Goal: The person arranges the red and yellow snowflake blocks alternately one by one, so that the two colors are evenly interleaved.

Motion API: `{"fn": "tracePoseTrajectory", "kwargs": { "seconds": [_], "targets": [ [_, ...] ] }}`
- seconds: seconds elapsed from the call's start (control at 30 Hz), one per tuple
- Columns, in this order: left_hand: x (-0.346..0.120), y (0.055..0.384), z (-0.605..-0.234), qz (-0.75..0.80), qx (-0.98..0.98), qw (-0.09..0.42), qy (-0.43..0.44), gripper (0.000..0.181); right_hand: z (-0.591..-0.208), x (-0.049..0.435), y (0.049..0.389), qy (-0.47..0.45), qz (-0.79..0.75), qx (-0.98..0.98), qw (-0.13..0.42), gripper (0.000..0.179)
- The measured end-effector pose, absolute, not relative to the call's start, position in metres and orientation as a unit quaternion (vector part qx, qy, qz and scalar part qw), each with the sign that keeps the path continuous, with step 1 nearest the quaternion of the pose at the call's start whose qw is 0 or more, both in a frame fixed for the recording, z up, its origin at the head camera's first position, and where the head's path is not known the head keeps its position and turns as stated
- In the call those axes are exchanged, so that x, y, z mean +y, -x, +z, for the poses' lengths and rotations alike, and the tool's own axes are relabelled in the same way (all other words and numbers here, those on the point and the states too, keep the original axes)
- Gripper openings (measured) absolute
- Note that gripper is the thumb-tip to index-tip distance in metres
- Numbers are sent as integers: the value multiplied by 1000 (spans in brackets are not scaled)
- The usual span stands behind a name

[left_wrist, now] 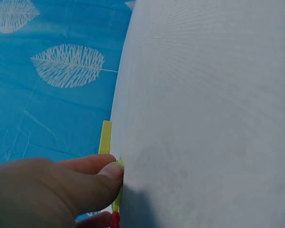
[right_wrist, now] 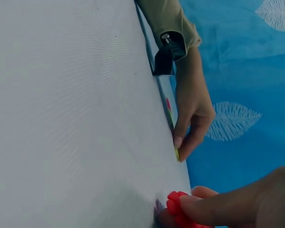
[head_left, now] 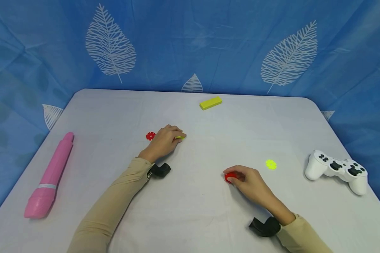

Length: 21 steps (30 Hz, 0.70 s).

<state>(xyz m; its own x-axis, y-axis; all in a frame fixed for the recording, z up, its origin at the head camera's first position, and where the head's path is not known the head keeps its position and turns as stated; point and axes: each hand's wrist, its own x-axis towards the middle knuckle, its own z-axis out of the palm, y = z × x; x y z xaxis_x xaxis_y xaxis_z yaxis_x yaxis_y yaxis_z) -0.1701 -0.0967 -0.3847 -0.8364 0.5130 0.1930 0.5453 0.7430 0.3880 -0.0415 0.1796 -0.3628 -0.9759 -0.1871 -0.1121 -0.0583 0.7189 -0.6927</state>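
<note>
My left hand (head_left: 165,140) is over the left-middle of the white table, pinching a yellow-green piece (head_left: 179,137) between thumb and fingers. Most of that piece is hidden by the hand. Just left of the hand lies a flat red notched disc (head_left: 150,136). Nearer the front, right of centre, my right hand (head_left: 249,182) pinches another red notched disc (head_left: 229,176). In the right wrist view this red disc (right_wrist: 177,207) sits between the thumb and fingers, close to the tabletop. A yellow-green notched disc (head_left: 271,164) lies flat to the right of that hand.
A yellow block (head_left: 210,103) lies by the table's back edge. On the left is a long pink tapered object (head_left: 50,179) with a pale band. A white game controller (head_left: 337,170) rests at the right. Blue leaf-patterned cloth (head_left: 196,42) hangs behind the table.
</note>
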Motion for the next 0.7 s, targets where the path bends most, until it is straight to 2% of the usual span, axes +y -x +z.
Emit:
{"fn": "tracePoseTrajectory", "kwargs": {
  "seconds": [0.7],
  "targets": [
    [-98, 172, -384, -228, -934, 31, 275, 24, -364, 106, 146, 50, -432, 898, 63, 21]
  ]
}}
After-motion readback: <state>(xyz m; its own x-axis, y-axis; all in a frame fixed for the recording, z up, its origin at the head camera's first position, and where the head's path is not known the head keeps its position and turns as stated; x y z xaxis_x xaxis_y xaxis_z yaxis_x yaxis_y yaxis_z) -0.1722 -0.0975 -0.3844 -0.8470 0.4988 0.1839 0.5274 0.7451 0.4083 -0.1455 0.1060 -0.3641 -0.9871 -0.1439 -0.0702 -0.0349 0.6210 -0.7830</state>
